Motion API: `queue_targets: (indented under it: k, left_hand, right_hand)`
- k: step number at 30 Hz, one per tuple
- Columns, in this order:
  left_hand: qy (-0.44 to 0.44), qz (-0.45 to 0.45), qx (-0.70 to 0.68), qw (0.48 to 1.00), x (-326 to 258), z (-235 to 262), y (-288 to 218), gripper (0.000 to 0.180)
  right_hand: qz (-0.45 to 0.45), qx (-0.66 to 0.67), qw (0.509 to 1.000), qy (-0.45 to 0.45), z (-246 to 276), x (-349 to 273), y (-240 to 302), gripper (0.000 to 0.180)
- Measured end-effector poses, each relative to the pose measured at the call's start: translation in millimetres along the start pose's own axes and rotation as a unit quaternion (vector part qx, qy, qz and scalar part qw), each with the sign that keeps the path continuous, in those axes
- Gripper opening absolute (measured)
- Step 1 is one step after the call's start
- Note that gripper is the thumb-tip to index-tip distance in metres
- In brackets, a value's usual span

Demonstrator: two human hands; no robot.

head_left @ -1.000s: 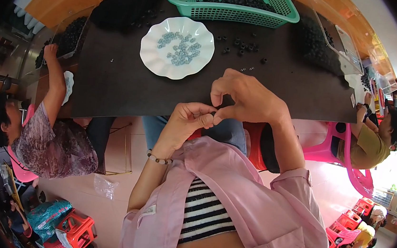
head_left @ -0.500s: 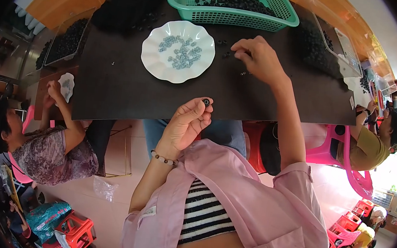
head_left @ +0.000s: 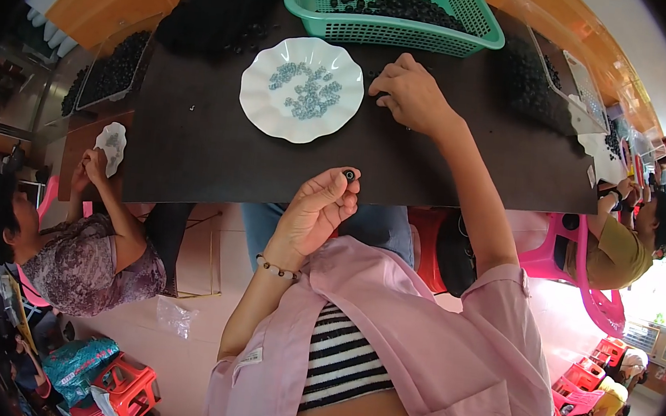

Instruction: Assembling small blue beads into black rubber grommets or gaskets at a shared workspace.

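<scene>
Left hand (head_left: 315, 210) pinches 1 black bead (head_left: 350, 176); right hand (head_left: 414, 97) curls beside white plate (head_left: 299, 128), hold unclear.

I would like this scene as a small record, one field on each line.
Left grip: pinches a round black bead-like part between thumb and fingers
Right grip: over the dark table, right of the scalloped white plate; whether it holds anything is hidden
Plate contents: small clear pieces
Green perforated basket: holds loose black parts
</scene>
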State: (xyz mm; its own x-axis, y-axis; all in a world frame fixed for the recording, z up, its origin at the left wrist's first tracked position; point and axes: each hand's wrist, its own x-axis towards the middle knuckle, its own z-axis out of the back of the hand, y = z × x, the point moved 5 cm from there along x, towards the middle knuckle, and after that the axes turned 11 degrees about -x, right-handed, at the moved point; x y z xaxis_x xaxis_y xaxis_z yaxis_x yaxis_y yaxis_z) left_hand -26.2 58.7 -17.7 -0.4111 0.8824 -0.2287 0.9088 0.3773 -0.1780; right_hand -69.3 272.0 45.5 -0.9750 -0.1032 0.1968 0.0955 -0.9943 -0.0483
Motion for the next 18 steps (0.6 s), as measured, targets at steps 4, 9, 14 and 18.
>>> queue_targets:
  k: [4,9,14,18]
  left_hand:
    - [-0.001,0.001,0.001,1.0,0.9,-0.7,-1.1,0.026]
    - [0.002,-0.002,-0.001,1.0,0.5,2.1,-2.8,0.027]
    - [0.005,0.004,0.002,1.0,1.0,0.3,-2.5,0.027]
    - [0.002,0.007,0.002,1.0,0.7,0.4,-2.9,0.026]
  right_hand:
    - [0.004,-0.005,1.0,-0.005,-3.4,4.0,-2.3,0.014]
    - [-0.071,0.192,0.978,-0.046,19.3,0.0,3.9,0.008]
    - [-0.173,0.48,0.856,-0.083,18.1,-23.3,6.6,0.013]
    - [-0.219,0.605,0.762,-0.074,22.5,-44.2,25.1,0.016]
